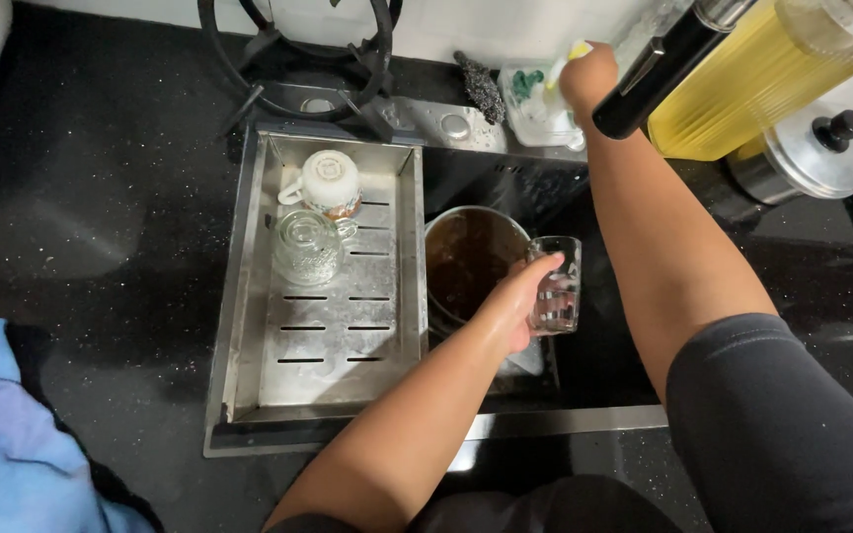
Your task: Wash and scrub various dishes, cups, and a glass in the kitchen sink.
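Holding a clear drinking glass [555, 286] over the dark sink [584, 365], the left hand [515, 306] wraps its fingers around the glass's side, just beside a steel pot [466, 262] of brown liquid. The right hand [589, 77] reaches to the back of the sink, closed on a yellow-tipped item [573, 54] above a small plastic tray [535, 104]; what that item is cannot be told. A white cup [328, 183] and a glass mug [306, 247] sit inverted in the steel drainer tray [338, 345], set into the black table [101, 197].
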